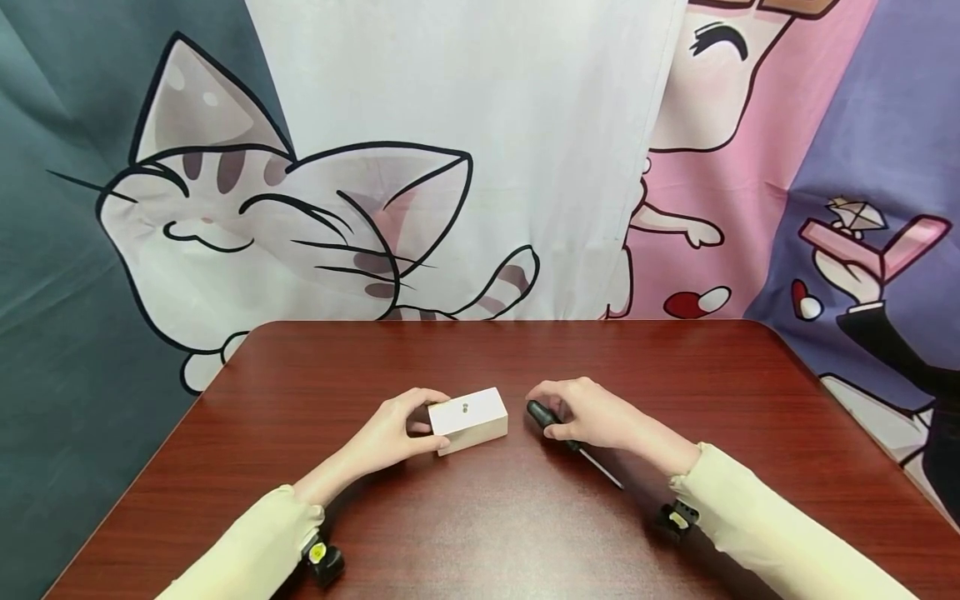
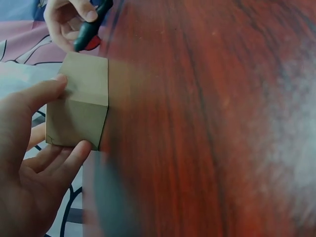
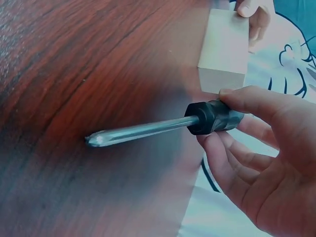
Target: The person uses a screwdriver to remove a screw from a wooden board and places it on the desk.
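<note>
A pale rectangular block (image 1: 471, 421) with two small marks on its top stands near the middle of the table. The left hand (image 1: 393, 433) grips its left end, thumb on the near side; in the left wrist view the fingers hold the block (image 2: 79, 98) from both sides. To the right, the right hand (image 1: 592, 414) holds a screwdriver (image 1: 542, 413) by its black handle, the metal shaft slanting toward the near right. In the right wrist view the thumb and fingers pinch the handle (image 3: 212, 117), and the shaft (image 3: 143, 132) ends in a cross-shaped tip.
The reddish-brown wooden table (image 1: 480, 533) extends around both hands. Behind it hangs a curtain (image 1: 570, 100) printed with a cat and cartoon figures. Each wrist carries a small black camera, such as the left one (image 1: 326, 562).
</note>
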A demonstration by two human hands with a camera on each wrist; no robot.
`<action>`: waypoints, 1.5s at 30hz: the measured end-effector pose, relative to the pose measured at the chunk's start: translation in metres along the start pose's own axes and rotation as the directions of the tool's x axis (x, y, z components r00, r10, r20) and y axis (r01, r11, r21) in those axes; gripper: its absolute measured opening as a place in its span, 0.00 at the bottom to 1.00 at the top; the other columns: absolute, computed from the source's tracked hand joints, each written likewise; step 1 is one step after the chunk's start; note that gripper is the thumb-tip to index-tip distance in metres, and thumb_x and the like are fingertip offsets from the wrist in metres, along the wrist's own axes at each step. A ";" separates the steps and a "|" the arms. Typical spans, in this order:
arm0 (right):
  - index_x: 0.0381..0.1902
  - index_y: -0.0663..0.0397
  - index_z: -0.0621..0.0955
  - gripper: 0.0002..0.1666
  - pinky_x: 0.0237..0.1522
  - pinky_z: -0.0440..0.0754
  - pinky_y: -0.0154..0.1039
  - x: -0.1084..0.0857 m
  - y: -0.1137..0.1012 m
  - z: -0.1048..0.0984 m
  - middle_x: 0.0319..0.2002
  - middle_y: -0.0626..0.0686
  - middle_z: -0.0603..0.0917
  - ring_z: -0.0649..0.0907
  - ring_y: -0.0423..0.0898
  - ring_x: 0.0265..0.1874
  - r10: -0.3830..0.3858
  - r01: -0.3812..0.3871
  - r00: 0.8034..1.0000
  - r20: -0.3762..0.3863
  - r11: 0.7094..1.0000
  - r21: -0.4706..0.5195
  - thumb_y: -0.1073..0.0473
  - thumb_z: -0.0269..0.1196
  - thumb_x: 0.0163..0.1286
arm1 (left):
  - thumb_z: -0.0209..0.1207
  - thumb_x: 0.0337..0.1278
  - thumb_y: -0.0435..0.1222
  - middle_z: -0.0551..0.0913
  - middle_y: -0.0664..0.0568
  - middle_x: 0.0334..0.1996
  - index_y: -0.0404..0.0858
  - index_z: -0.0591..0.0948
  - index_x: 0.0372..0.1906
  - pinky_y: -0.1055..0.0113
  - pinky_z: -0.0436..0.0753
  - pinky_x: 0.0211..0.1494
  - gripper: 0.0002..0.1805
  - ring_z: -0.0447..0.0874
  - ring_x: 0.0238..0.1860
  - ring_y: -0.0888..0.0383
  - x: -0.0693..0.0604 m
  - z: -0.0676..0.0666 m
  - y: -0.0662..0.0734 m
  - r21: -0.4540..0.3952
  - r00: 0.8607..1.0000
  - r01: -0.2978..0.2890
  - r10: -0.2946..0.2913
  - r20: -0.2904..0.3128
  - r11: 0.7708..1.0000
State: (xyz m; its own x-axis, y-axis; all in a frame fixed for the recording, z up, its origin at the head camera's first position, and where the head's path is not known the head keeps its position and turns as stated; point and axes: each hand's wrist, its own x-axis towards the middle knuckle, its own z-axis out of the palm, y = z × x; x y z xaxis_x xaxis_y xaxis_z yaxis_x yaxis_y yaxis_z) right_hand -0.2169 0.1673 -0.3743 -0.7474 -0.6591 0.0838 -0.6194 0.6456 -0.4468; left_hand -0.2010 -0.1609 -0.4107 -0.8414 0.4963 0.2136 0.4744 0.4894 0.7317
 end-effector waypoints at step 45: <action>0.56 0.42 0.76 0.27 0.31 0.84 0.29 -0.011 -0.017 -0.033 0.31 0.43 0.86 0.84 0.32 0.26 0.069 -0.042 0.960 -0.273 0.994 0.102 0.60 0.72 0.60 | 0.71 0.53 0.42 0.79 0.54 0.53 0.52 0.77 0.61 0.73 0.85 0.54 0.28 0.82 0.54 0.58 0.008 0.020 0.001 -0.134 0.993 -0.047 0.061 0.100 0.990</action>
State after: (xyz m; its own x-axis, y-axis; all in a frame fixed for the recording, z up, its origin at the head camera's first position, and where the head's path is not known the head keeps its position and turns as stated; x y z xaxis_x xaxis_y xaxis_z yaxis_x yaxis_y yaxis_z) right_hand -0.2058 0.1765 -0.3384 -0.8254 -0.4827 0.2927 -0.5594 0.6299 -0.5388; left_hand -0.2023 -0.1421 -0.4212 -0.7809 0.5943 0.1922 0.4749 0.3650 0.8008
